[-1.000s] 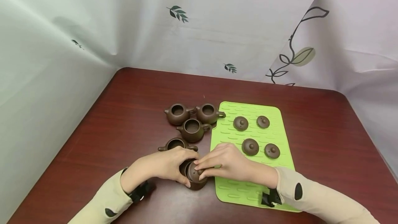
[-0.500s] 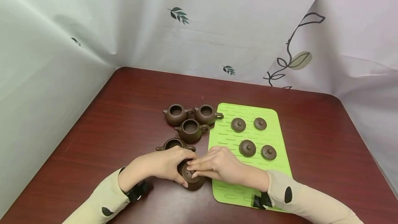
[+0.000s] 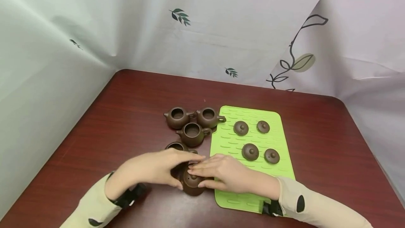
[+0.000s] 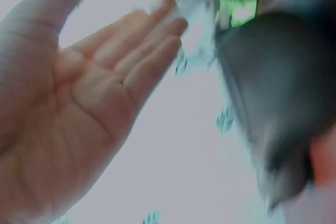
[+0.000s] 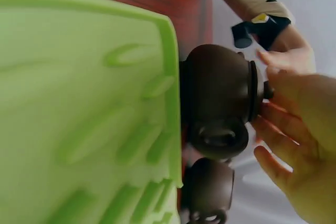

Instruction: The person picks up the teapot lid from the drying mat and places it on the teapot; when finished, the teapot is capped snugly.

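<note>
A brown teapot stands near the table's front, left of the green mat, with its lid seated on its mouth. My right hand rests its extended fingers on the lid; in the right wrist view those fingers lie beside the lid's knob. Curving around the pot's far left side, my left hand has its thumb and fingers spread, and its palm shows bare in the left wrist view. Whether it touches the pot I cannot tell. The pot's back is hidden by both hands.
Just behind the left hand is a lidless teapot, partly covered. Several more lidless ones, such as the teapot, cluster beyond it. On the green mat lie several loose lids, among them a lid. Cloth walls enclose the table.
The lid, tilted in the right hand a second ago, now sits level on the teapot. My right fingers have straightened over it. The left hand has loosened and shifted slightly left.
</note>
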Motion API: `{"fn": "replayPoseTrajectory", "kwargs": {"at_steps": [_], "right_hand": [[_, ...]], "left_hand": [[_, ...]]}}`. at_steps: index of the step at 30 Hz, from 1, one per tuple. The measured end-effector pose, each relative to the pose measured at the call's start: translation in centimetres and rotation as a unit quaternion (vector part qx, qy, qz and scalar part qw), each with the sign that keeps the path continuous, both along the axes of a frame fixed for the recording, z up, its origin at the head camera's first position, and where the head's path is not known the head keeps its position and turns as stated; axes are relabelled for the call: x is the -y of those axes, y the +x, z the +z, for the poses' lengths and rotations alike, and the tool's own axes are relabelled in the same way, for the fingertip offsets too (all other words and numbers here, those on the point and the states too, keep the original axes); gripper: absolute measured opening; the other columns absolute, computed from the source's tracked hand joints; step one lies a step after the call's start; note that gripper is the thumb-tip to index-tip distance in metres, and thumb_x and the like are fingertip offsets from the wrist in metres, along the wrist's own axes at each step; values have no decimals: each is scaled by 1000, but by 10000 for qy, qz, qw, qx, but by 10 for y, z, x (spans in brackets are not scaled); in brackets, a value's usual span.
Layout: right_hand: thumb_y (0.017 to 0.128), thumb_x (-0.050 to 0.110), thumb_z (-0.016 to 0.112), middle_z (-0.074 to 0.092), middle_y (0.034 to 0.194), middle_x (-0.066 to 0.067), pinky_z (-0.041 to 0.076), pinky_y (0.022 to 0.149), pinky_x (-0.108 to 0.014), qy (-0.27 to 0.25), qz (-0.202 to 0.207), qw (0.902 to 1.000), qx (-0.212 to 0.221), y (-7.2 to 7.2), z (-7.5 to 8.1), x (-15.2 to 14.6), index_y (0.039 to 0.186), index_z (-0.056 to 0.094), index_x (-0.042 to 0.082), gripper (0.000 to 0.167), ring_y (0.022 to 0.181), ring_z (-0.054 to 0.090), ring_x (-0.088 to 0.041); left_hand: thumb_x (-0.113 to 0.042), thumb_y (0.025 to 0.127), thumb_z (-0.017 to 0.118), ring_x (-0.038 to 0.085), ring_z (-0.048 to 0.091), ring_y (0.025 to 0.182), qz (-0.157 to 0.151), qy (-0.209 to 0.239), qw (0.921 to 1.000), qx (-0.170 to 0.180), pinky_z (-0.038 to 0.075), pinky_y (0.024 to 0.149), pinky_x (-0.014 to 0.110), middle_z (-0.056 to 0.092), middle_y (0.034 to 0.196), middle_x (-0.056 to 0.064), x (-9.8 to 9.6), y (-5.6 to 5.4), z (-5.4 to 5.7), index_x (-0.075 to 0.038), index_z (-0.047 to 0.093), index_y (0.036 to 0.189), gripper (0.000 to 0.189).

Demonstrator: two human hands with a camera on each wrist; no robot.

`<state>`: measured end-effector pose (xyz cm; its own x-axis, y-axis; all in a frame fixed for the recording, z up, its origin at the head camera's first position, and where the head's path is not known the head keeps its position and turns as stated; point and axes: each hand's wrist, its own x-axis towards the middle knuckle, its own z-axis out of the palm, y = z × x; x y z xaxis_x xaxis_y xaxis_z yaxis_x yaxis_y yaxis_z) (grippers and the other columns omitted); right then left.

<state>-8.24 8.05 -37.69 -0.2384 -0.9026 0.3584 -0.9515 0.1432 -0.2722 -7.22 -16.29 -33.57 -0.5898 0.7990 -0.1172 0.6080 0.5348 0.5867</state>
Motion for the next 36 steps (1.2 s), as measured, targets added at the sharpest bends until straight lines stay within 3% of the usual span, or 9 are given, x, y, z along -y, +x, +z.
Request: {"fn": "replayPoseTrajectory", "kwargs": {"at_steps": [3, 5, 10, 14, 21, 28, 36], "right_hand": [[94, 33, 55, 54, 133, -1, 41, 100, -34, 88, 83, 9992, 385, 0, -1, -6, 134, 52, 10, 46, 124, 49, -14], [94, 32, 54, 52, 135, -4, 40, 101, -37, 76, 62, 9986, 519, 0, -2, -11, 136, 49, 8, 49, 126, 47, -16], [93, 31, 58, 52, 136, -3, 39, 101, -41, -23, -101, 9982, 591, 0, -4, -23, 136, 50, 10, 49, 127, 45, -17], [90, 28, 62, 53, 135, -1, 40, 99, -43, -218, -178, 9975, 646, 0, -3, -32, 133, 53, 10, 47, 126, 47, -19], [88, 23, 66, 57, 130, -3, 43, 96, -42, -425, -649, 9942, 751, -1, -3, -57, 130, 56, 12, 45, 121, 51, -18], [83, 18, 71, 60, 127, -1, 42, 96, -39, -438, -1269, 9867, 911, -4, -7, -77, 130, 57, 17, 49, 118, 53, -17], [78, 13, 75, 63, 121, -2, 39, 100, -23, -556, -1911, 9754, 950, -11, -11, -101, 123, 63, 12, 46, 113, 58, -19]], "left_hand": [[-27, 71, 81, 11, 54, 114, 90, 435, 9989, 132, 45, 94, 36, 56, 128, -8, 19, -10, 8, -24, 49, 136, 72], [-27, 72, 81, 12, 56, 112, 110, 778, 9964, 327, 45, 93, 36, 59, 125, -8, 30, -19, 6, -25, 52, 132, 67], [-25, 71, 82, 12, 50, 121, -261, 1458, 9852, 864, 38, 100, 29, 58, 128, 0, 46, -43, -15, -23, 54, 130, 66], [-24, 72, 82, 11, 47, 123, -453, 1489, 9839, 878, 37, 102, 29, 57, 130, 3, 52, -52, -29, -18, 53, 132, 67], [-27, 76, 78, 10, 47, 123, -35, 1268, 9864, 1044, 36, 102, 25, 56, 130, -2, 56, -56, -36, -15, 54, 132, 62], [-30, 75, 78, 10, 49, 121, 225, 995, 9907, 902, 38, 101, 28, 57, 128, -4, 55, -56, -39, -16, 55, 131, 62], [-31, 72, 81, 9, 52, 114, 207, 781, 9951, 565, 43, 95, 33, 57, 124, -5, 47, -52, -34, -16, 58, 126, 60]]}}
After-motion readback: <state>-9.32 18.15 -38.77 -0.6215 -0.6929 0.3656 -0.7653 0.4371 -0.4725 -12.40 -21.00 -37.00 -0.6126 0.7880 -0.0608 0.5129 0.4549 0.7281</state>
